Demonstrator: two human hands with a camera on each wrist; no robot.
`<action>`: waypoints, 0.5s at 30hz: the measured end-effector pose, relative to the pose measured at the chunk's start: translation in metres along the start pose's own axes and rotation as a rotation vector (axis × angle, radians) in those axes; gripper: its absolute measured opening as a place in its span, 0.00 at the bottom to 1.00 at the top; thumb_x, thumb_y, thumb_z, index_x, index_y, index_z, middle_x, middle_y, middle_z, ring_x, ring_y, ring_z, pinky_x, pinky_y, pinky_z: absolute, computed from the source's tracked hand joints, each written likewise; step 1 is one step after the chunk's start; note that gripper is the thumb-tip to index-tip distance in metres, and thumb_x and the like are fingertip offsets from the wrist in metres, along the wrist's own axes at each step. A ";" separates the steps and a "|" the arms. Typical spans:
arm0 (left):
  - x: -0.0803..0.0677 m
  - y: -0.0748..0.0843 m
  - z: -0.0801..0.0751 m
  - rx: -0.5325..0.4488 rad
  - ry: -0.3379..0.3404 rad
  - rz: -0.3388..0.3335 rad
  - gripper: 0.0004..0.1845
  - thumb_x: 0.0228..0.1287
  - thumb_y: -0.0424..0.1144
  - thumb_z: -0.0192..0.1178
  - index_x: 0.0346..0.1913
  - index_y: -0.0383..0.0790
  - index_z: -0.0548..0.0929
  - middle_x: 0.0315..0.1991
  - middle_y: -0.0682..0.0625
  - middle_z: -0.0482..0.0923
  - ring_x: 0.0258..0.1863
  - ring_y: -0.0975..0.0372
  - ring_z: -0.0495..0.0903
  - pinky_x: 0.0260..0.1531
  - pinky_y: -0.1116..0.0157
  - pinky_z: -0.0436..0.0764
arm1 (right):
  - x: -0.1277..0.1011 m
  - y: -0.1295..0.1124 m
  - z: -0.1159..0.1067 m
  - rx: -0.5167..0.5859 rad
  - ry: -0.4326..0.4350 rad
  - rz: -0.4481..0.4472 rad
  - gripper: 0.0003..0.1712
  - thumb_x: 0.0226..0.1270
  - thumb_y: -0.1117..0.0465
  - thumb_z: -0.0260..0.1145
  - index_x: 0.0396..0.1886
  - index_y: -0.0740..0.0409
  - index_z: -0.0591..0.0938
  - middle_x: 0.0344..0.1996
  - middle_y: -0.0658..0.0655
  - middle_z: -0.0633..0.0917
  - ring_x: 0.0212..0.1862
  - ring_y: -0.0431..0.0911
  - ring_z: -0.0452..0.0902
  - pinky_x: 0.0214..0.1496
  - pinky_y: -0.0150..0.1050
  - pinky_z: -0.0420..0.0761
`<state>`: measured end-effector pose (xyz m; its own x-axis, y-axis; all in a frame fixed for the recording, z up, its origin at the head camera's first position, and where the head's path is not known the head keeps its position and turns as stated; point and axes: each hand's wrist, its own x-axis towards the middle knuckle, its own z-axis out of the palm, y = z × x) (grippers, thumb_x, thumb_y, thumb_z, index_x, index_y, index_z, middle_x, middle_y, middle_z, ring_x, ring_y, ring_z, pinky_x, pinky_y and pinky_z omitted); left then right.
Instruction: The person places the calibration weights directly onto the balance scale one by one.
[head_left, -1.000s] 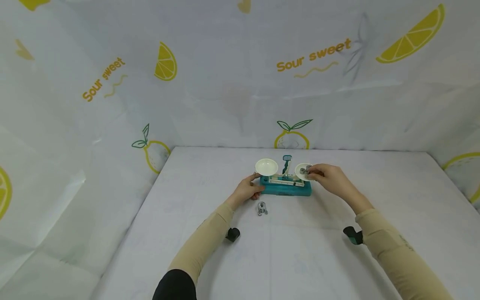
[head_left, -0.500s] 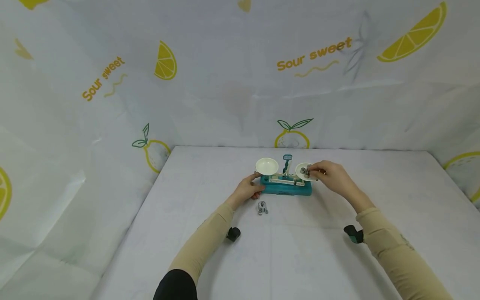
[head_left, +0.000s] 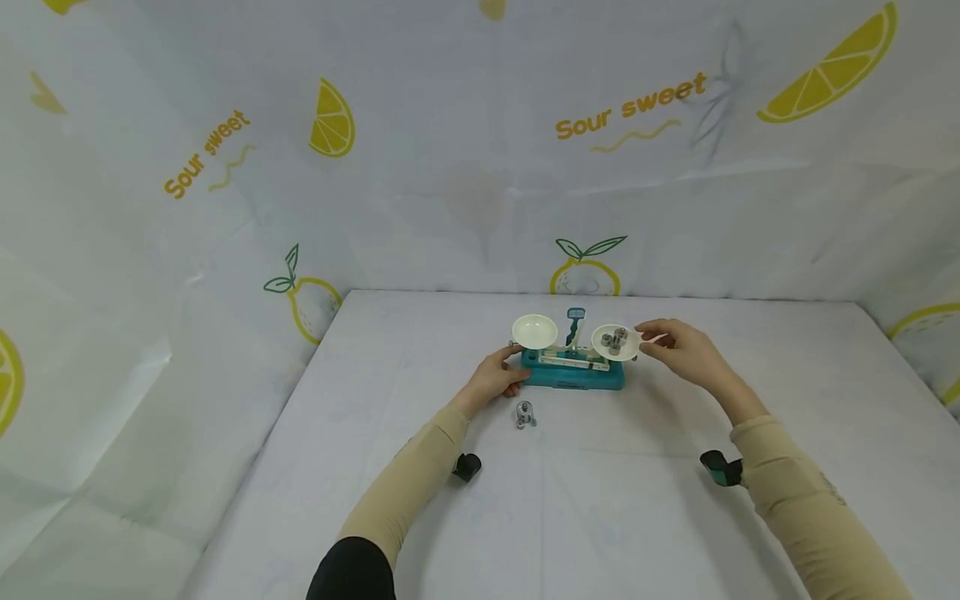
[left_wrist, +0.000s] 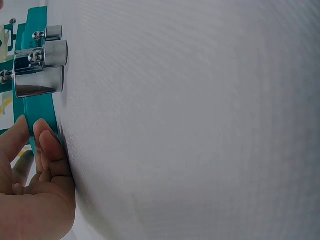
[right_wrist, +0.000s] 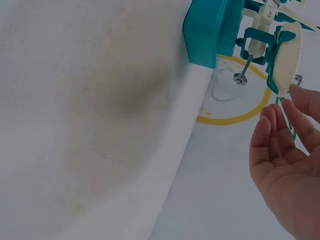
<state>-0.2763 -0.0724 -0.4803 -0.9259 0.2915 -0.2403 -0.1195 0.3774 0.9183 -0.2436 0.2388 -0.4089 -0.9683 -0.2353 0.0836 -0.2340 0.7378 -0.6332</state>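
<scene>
A teal balance scale with two cream pans stands near the back of the table. My left hand grips the left end of its base, thumb and fingers on either side in the left wrist view. Several small metal weights sit in the right pan; the left pan holds nothing. At the right pan's outer rim is my right hand, fingers loosely bent and holding no weight. Its thumb and index fingertips lie right at the pan edge in the right wrist view.
Several more shiny metal weights stand on the white table in front of the scale's left half. A white sheet printed with lemons hangs behind the table and along its sides.
My right hand has let go of a metal weight in the right pan and drawn back rightward to the rim. The left hand stays at the scale's base.
</scene>
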 end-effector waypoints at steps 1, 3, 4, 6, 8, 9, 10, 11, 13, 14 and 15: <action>0.000 0.000 0.000 0.000 -0.001 0.000 0.31 0.62 0.38 0.61 0.68 0.45 0.64 0.23 0.50 0.73 0.18 0.65 0.71 0.21 0.73 0.72 | 0.000 0.002 0.000 0.020 -0.027 0.015 0.23 0.70 0.54 0.56 0.58 0.63 0.73 0.53 0.68 0.77 0.51 0.60 0.74 0.45 0.49 0.77; 0.001 -0.001 0.000 0.002 -0.003 0.001 0.31 0.62 0.38 0.61 0.68 0.45 0.64 0.23 0.50 0.74 0.18 0.65 0.71 0.21 0.73 0.72 | -0.001 0.006 0.000 0.076 -0.078 0.038 0.25 0.70 0.53 0.56 0.61 0.63 0.71 0.56 0.69 0.75 0.54 0.62 0.73 0.49 0.53 0.77; 0.001 -0.001 0.000 0.004 -0.005 0.002 0.32 0.62 0.38 0.60 0.68 0.46 0.64 0.23 0.50 0.74 0.19 0.66 0.72 0.22 0.73 0.72 | -0.001 0.008 0.000 0.103 -0.097 0.044 0.26 0.70 0.53 0.55 0.62 0.63 0.69 0.57 0.69 0.74 0.55 0.63 0.72 0.51 0.54 0.76; 0.001 -0.001 0.000 0.007 -0.007 0.000 0.32 0.62 0.38 0.61 0.68 0.46 0.64 0.23 0.50 0.74 0.19 0.66 0.72 0.22 0.73 0.73 | 0.000 0.012 0.001 0.147 -0.124 0.057 0.27 0.70 0.52 0.55 0.63 0.62 0.68 0.59 0.70 0.72 0.57 0.64 0.71 0.54 0.56 0.74; 0.001 -0.002 0.000 0.008 -0.006 0.000 0.32 0.62 0.39 0.61 0.68 0.46 0.64 0.23 0.50 0.74 0.19 0.66 0.72 0.22 0.73 0.73 | 0.000 0.017 0.002 0.173 -0.145 0.061 0.28 0.70 0.53 0.56 0.64 0.63 0.67 0.59 0.70 0.71 0.58 0.64 0.70 0.56 0.57 0.73; 0.001 -0.002 0.000 0.007 -0.006 -0.001 0.32 0.62 0.39 0.61 0.68 0.46 0.63 0.23 0.50 0.74 0.19 0.66 0.72 0.22 0.73 0.73 | 0.001 0.018 0.003 0.179 -0.153 0.063 0.28 0.70 0.53 0.56 0.64 0.63 0.66 0.59 0.70 0.71 0.58 0.64 0.70 0.56 0.57 0.73; 0.001 -0.002 0.000 0.006 -0.005 -0.003 0.32 0.62 0.39 0.61 0.68 0.46 0.64 0.24 0.50 0.74 0.19 0.66 0.72 0.22 0.73 0.73 | 0.001 0.020 0.005 0.180 -0.162 0.070 0.29 0.69 0.52 0.56 0.64 0.63 0.66 0.59 0.70 0.71 0.58 0.64 0.70 0.56 0.57 0.73; 0.001 -0.001 0.000 0.005 -0.004 -0.005 0.32 0.62 0.39 0.61 0.68 0.46 0.64 0.24 0.50 0.74 0.19 0.66 0.72 0.22 0.73 0.73 | 0.002 0.022 0.006 0.183 -0.171 0.077 0.29 0.69 0.52 0.57 0.63 0.64 0.67 0.59 0.70 0.71 0.58 0.63 0.70 0.56 0.56 0.73; 0.000 -0.001 -0.001 0.004 -0.003 -0.008 0.32 0.62 0.38 0.61 0.68 0.46 0.64 0.24 0.50 0.74 0.19 0.66 0.72 0.22 0.73 0.73 | 0.003 0.025 0.010 0.190 -0.193 0.085 0.29 0.68 0.53 0.58 0.63 0.65 0.67 0.58 0.70 0.72 0.58 0.63 0.70 0.55 0.54 0.74; 0.000 -0.001 -0.001 0.004 -0.003 -0.008 0.32 0.62 0.38 0.61 0.68 0.46 0.64 0.24 0.50 0.74 0.19 0.66 0.72 0.22 0.73 0.73 | 0.004 0.027 0.012 0.189 -0.202 0.094 0.29 0.68 0.53 0.58 0.62 0.66 0.67 0.57 0.69 0.72 0.57 0.63 0.71 0.55 0.53 0.75; 0.000 -0.001 -0.001 0.005 -0.004 -0.008 0.32 0.62 0.38 0.61 0.68 0.46 0.64 0.24 0.50 0.74 0.19 0.66 0.72 0.22 0.73 0.73 | 0.004 0.028 0.015 0.190 -0.212 0.098 0.29 0.67 0.54 0.59 0.62 0.66 0.67 0.57 0.70 0.73 0.57 0.63 0.71 0.54 0.52 0.75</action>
<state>-0.2768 -0.0734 -0.4808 -0.9236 0.2915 -0.2490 -0.1254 0.3840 0.9148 -0.2532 0.2492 -0.4376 -0.9410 -0.3103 -0.1347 -0.1005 0.6368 -0.7644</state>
